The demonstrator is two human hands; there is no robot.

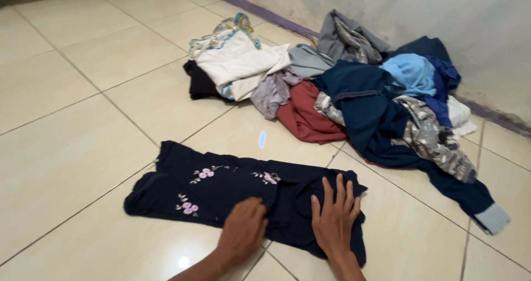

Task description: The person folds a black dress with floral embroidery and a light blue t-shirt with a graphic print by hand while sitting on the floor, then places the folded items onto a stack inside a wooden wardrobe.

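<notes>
Head view. Your left hand (242, 228) rests palm down, fingers curled loosely together, on the near edge of the dark navy garment (221, 190) with pink embroidered flowers. Your right hand (334, 217) lies flat just beside it, fingers spread, pressing the garment's right part; neither grip pinches the cloth. The garment lies spread on the cream tiled floor (77, 120), near you. Farther right, against the wall (442, 10), sits a pile of mixed clothes (354, 87).
</notes>
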